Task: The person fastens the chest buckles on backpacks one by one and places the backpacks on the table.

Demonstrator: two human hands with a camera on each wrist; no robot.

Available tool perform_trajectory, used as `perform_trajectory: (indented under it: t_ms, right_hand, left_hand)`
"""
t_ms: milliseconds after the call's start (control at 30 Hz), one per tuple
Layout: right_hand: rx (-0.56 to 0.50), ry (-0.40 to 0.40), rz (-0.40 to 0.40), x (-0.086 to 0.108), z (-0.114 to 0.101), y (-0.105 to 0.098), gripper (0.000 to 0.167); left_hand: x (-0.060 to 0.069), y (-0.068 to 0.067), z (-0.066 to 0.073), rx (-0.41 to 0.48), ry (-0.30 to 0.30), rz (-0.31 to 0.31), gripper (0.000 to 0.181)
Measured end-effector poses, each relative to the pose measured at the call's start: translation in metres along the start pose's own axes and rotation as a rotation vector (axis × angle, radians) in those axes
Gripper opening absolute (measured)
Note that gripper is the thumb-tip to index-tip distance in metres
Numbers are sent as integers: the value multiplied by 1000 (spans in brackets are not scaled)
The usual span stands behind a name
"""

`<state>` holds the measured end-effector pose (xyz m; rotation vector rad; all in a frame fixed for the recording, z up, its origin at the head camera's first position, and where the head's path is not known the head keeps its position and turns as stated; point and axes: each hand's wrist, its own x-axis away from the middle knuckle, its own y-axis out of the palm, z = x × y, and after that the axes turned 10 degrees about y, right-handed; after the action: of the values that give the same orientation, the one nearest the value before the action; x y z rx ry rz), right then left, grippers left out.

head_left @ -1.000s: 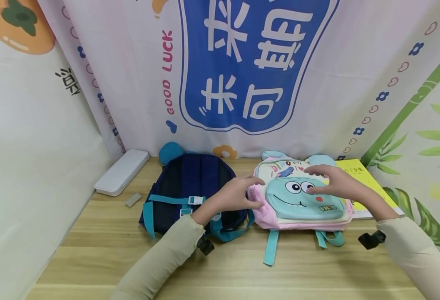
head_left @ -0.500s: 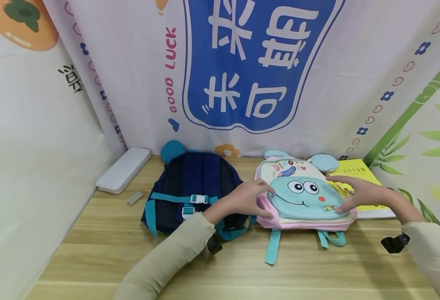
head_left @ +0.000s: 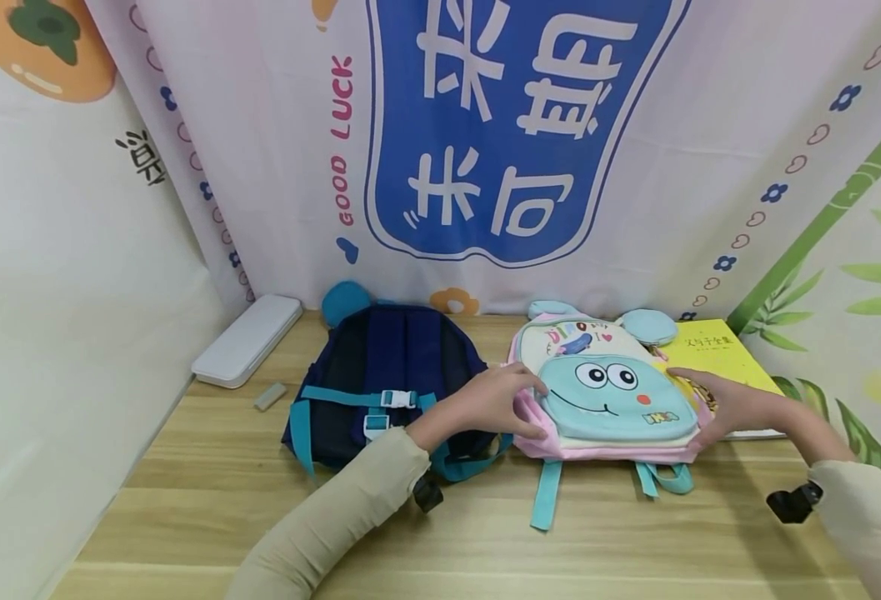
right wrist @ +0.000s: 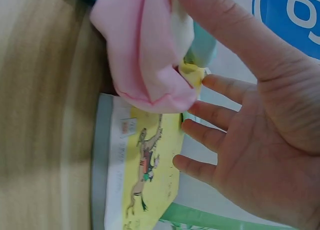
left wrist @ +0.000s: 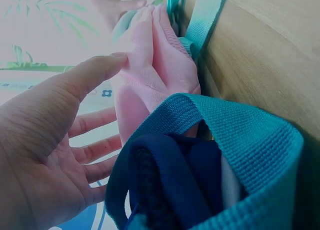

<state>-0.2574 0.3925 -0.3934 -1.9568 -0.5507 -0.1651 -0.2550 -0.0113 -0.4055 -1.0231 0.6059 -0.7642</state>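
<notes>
A child's backpack [head_left: 598,400], pink with a light-blue cartoon-face pocket, lies face up on the wooden table [head_left: 470,533]. My left hand [head_left: 485,406] is at its left side, fingers spread; in the left wrist view the thumb tip meets the pink fabric [left wrist: 145,60]. At the right side is my right hand [head_left: 740,410], its fingers extended and apart, the thumb beside the pink edge [right wrist: 145,50] in the right wrist view. Whether that thumb presses the cloth I cannot tell. A navy backpack [head_left: 406,358] with teal straps lies under and beside my left wrist.
A yellow book [head_left: 725,354] lies partly behind the right hand, close to the pink backpack. Farther left are a white case [head_left: 248,340] and a small grey block [head_left: 269,396]. A printed curtain [head_left: 282,192] hangs behind the table.
My right hand has moved right and down from above the pink backpack to its right side. The left hand has shifted slightly right to its left edge. The backpacks keep their places.
</notes>
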Motion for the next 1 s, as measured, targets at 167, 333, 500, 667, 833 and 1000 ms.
perform_trajectory:
  t_ms: [167, 333, 500, 667, 833, 1000]
  right_hand:
    - [-20, 34, -16, -1, 3, 2, 120]
    - [-23, 55, -3, 0, 3, 4, 117]
    - [-62, 16, 49, 5, 2, 8, 108]
    - [-137, -6, 57, 6, 4, 15, 104]
    - [-166, 3, 41, 4, 14, 24, 122]
    - [-162, 28, 53, 2, 19, 30, 130]
  left_hand:
    - [0, 0, 0, -1, 23, 9, 57]
    - [0, 0, 1, 13, 42, 19, 56]
    - [1, 1, 2, 29, 53, 19, 56]
    - [2, 2, 1, 52, 40, 15, 57]
    - [2, 3, 0, 66, 38, 7, 58]
    - [3, 2, 0, 80, 38, -3, 58]
